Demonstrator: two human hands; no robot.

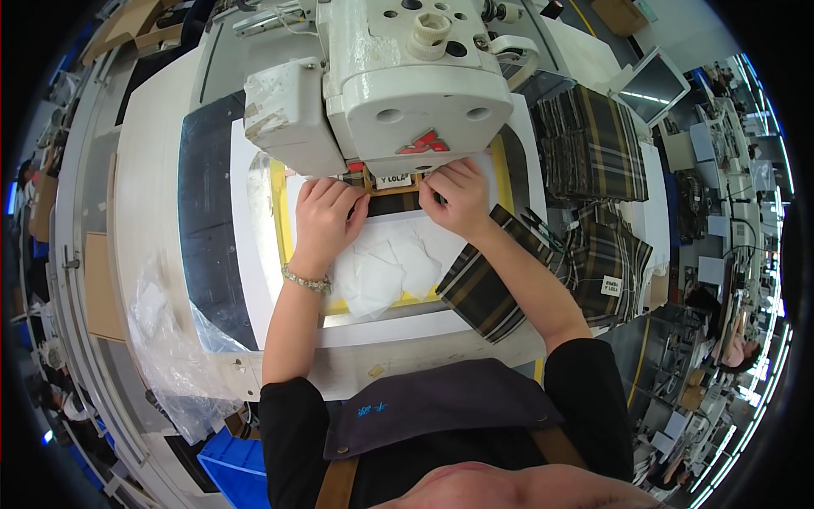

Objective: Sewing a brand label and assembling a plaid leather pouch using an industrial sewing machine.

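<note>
Showed left hand (pixel 327 210) and right hand (pixel 459 197) curled at opposite edges of tan frame (pixel 394 193), grip indeterminable; allowed little room beneath white machine (pixel 415 93).

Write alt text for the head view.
A person's bare left hand and right hand flank a small tan frame around a white rectangular label at the front of a bulky white machine head. Dark plaid fabric pieces are stacked to the right.

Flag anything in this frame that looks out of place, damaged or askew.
Clear plastic lies crumpled at the near left of the table, untidy beside the neatly stacked plaid cloth at right. The machine's left box looks patchy, possibly scuffed. I see no spill.
</note>
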